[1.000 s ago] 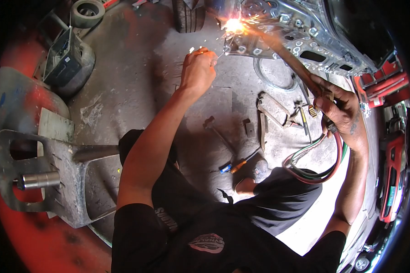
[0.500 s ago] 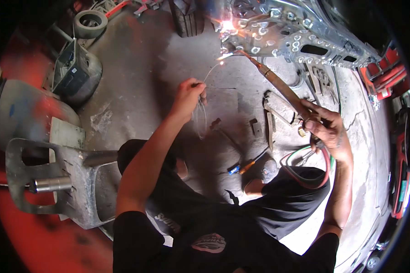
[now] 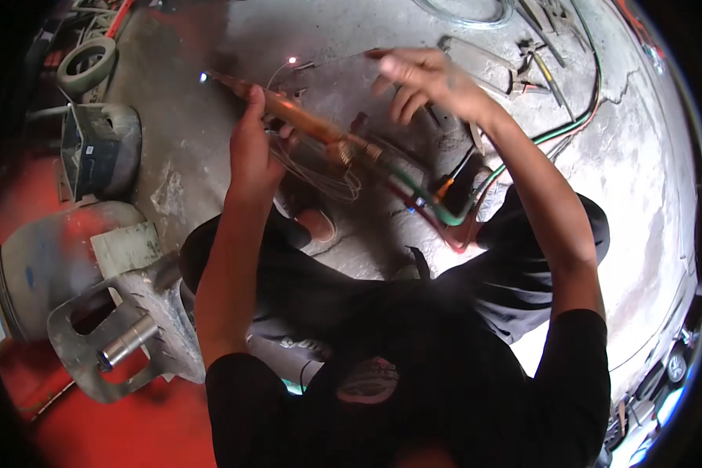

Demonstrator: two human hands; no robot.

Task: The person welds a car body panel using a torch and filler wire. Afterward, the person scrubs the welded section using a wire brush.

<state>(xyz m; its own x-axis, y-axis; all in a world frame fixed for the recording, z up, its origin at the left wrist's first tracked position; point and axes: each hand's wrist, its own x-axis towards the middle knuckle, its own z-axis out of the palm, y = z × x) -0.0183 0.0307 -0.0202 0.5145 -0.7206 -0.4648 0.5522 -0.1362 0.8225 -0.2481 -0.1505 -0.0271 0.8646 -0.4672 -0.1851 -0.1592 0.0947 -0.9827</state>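
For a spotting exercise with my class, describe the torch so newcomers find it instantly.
Start at the black shirt, then follow the left arm up to the left hand. The torch slants through its grip, thick and brass-coloured. Unlike the thin, glowing-tipped wire beyond it, it trails red and green hoses.

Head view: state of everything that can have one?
Left hand: closed on torch.
Right hand: open, fingers spread, blurred.
Torch: tip glowing bluish-white.
Thin wire: looped, end glowing.
Green hose: bent.
Wire coil: on floor.
Orange-handled screwdriver: lying on floor.
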